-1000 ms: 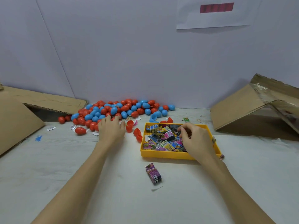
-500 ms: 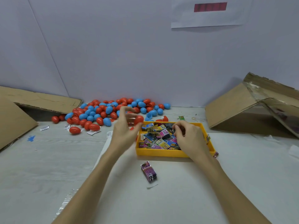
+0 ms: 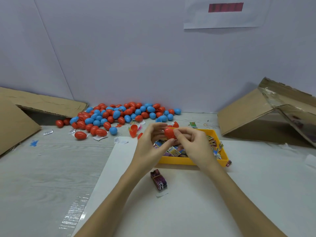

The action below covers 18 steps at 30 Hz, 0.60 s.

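A red plastic egg (image 3: 169, 133) is held between both hands above the left part of a yellow tray (image 3: 189, 160). My left hand (image 3: 150, 147) grips it from the left with thumb and fingertips. My right hand (image 3: 195, 144) pinches it from the right. The tray holds several small colourful packets (image 3: 174, 150); my right hand hides much of them. A heap of red and blue eggs (image 3: 116, 115) lies at the back of the table by the wall.
A small purple box (image 3: 158, 180) lies on the white sheet in front of the tray. Open red egg halves (image 3: 133, 130) sit left of the tray. Cardboard flaps stand at far left (image 3: 15, 124) and right (image 3: 266, 117). Paper slips litter the table by the eggs.
My left hand has picked a red egg from the table and carried it right, over the tray. My right hand has risen out of the tray to meet it.
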Motion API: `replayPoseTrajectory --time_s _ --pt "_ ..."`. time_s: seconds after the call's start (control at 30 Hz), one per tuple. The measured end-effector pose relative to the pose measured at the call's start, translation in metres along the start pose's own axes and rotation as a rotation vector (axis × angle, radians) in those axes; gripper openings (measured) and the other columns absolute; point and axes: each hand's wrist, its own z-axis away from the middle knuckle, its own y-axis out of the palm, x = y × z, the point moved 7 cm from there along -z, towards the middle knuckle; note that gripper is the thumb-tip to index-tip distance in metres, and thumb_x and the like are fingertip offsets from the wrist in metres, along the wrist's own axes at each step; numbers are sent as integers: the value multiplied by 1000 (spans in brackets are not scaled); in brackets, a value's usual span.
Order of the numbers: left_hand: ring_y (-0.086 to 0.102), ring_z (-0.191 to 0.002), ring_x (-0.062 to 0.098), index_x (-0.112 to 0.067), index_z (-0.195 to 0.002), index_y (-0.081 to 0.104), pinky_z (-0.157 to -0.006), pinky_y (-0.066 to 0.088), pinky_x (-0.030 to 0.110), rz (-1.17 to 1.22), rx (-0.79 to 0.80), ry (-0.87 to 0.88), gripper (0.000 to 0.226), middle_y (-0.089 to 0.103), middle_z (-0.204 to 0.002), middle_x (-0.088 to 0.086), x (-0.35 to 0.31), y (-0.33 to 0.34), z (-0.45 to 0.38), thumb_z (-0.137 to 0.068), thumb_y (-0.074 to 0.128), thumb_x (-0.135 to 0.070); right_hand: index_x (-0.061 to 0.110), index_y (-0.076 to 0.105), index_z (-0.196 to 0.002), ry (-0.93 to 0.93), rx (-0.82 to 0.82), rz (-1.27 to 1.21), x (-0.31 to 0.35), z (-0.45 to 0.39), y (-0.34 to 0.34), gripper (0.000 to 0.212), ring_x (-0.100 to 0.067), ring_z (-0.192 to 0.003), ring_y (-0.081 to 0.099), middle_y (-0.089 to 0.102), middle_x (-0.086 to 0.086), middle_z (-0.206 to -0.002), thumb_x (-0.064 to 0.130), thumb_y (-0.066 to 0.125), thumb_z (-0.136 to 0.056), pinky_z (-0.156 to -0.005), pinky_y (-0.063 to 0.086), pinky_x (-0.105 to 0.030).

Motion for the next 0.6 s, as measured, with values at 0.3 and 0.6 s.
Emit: replayPoseTrajectory --time_s 0.3,0.6 --pt "67 -118 9 -27 -142 56 -95 53 20 163 133 -142 48 73 -122 -8 6 -1 -2 -99 64 -6 8 72 -107 39 65 -98 4 1 0 14 -19 -80 77 79 -7 -88 16 63 -101 -59 57 -23" --pt "72 -107 13 -20 -125 67 -91 58 27 89 71 -128 34 75 -113 -6 8 -4 -2 -92 74 -12 13 75 -100 48 61 6 -1 2 2 16 -12 -80 76 79 1 -86 25 64 -100 -61 55 -20"
